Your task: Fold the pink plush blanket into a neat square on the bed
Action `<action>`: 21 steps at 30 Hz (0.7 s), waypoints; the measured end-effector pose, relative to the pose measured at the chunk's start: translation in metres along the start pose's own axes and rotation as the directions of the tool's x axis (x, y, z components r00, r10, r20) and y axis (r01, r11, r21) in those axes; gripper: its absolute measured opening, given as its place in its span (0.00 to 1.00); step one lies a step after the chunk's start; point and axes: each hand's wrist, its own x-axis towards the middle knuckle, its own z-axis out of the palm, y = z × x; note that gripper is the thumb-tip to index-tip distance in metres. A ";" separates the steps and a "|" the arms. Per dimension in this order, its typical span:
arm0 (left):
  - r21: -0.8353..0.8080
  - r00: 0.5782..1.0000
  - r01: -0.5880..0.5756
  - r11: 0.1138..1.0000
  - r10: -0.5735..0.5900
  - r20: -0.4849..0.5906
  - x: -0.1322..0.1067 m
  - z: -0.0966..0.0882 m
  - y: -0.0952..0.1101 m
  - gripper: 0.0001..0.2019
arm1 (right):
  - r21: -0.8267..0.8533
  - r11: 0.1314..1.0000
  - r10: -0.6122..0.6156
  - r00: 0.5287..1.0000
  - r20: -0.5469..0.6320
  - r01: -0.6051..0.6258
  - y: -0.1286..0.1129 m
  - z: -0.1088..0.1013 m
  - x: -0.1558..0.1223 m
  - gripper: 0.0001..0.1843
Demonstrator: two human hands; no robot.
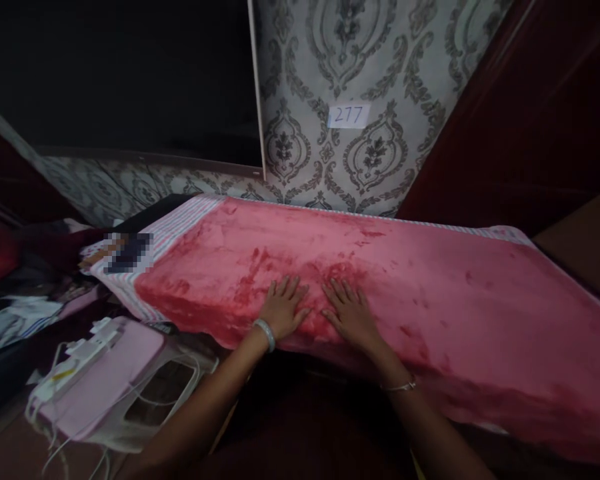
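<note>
Head cam: left hand (pixel 283 308) & right hand (pixel 351 313), fingers spread flat, press side by side on pink plush blanket (pixel 430 293) covering a long board near the wall; fabric looks soft, light, limp, prob. best gripped at near edge by the wrists

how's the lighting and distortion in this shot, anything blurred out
Head view: dim overall, with the pink fleece blanket lit best around the left hand and right hand; straight edges bow from the wide lens; a pixelated patch hides something at the left.
</note>
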 end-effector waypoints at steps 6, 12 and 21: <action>0.033 0.992 0.112 0.993 -0.109 -0.067 -0.037 -0.003 -0.043 0.31 | -0.039 0.998 -0.052 0.993 -0.110 0.048 0.011 0.021 -0.005 0.32; 0.070 0.914 0.385 0.920 -0.369 -0.169 -0.089 -0.011 -0.108 0.30 | -0.026 0.995 -0.103 0.977 -0.185 0.100 0.022 0.049 -0.002 0.33; 0.017 0.876 0.406 0.914 -0.384 -0.291 -0.102 0.003 -0.116 0.30 | -0.053 0.990 -0.139 0.961 -0.240 0.130 0.029 0.058 -0.004 0.34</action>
